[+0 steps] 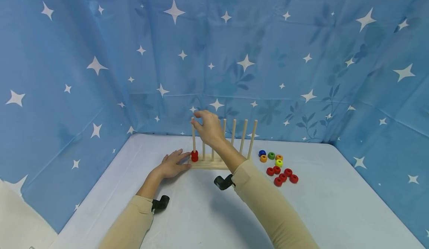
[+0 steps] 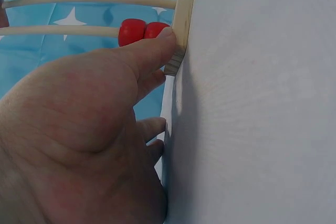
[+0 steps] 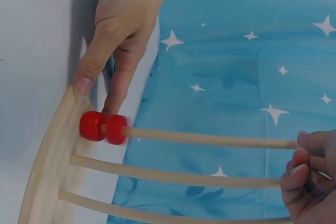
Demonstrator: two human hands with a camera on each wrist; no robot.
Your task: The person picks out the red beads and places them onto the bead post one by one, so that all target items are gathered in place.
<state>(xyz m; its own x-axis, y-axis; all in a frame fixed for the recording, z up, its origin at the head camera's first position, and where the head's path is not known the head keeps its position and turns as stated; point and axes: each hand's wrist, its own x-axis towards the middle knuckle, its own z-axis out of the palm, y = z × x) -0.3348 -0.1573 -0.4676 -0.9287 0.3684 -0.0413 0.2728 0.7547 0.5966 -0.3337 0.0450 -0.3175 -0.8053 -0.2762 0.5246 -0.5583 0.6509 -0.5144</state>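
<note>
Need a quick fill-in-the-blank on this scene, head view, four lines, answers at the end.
Both beads on the leftmost peg of the wooden bead stand are coloured ____.
The left hand touches the stand's ____ end.
The right hand is near the ____ of that peg, not its bottom.
The loose beads comprise one blue bead, one green bead, two orange beads, six red beads and one ____ bead.

Missing words: red; left; top; yellow.

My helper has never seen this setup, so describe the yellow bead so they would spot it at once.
On the white table stands a wooden rack with upright pegs; loose beads lie to its right in the head view. Among them, the yellow bead sits just in front of an orange bead, with red beads nearer the camera. It is the only yellow one.
</note>
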